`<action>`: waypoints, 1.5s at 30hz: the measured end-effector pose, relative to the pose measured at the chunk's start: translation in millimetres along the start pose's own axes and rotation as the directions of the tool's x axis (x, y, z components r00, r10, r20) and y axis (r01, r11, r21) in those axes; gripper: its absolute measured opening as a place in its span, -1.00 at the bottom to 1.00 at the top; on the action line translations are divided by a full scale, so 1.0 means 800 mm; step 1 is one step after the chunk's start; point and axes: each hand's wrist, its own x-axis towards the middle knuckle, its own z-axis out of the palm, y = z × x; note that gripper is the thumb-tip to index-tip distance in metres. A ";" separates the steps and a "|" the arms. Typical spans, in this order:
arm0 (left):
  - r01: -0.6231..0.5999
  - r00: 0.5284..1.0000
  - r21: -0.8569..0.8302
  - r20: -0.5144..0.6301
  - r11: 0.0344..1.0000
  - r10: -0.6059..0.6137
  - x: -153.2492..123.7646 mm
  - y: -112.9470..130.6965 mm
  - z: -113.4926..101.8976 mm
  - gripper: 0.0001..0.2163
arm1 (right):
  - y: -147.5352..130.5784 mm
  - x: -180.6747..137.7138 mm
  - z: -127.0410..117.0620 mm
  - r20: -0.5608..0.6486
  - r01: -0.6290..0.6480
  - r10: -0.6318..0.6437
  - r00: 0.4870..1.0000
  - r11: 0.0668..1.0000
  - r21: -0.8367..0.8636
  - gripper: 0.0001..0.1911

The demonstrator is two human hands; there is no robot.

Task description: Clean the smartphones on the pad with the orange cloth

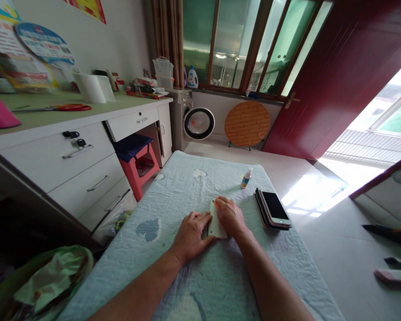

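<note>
A white phone (215, 225) lies face down on a table covered with a pale blue cloth (173, 196). My left hand (191, 235) rests flat against the phone's left edge, fingers stretched onto it. My right hand (230, 216) lies over the phone's right side with fingers curled; a small orange thing (216, 203) shows at its fingertips near the phone's top. A stack of phones (272, 208) lies just right of my right hand. A small bottle with a white cap (246, 178) stands beyond them.
A white desk with drawers (83, 156) runs along the left, with scissors (64, 107) on top and a red stool (138, 167) under it. A washing machine (193, 120) and a round wooden board (247, 123) stand at the back wall. A green bag (43, 281) sits lower left.
</note>
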 end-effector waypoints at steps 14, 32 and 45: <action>-0.017 1.000 -0.013 -0.009 1.000 0.016 0.000 0.001 -0.002 -0.48 | -0.008 -0.008 -0.003 0.043 0.110 -0.108 0.993 0.993 -0.042 -0.77; -0.007 1.000 0.000 -0.005 1.000 0.007 0.000 -0.003 0.002 -0.47 | -0.002 -0.004 -0.006 0.046 0.044 -0.044 0.998 0.999 -0.003 -0.68; 0.021 0.999 -0.014 -0.030 1.000 -0.022 -0.001 -0.005 0.004 -0.37 | -0.008 0.001 -0.003 0.065 0.120 -0.121 0.990 0.993 0.021 -0.71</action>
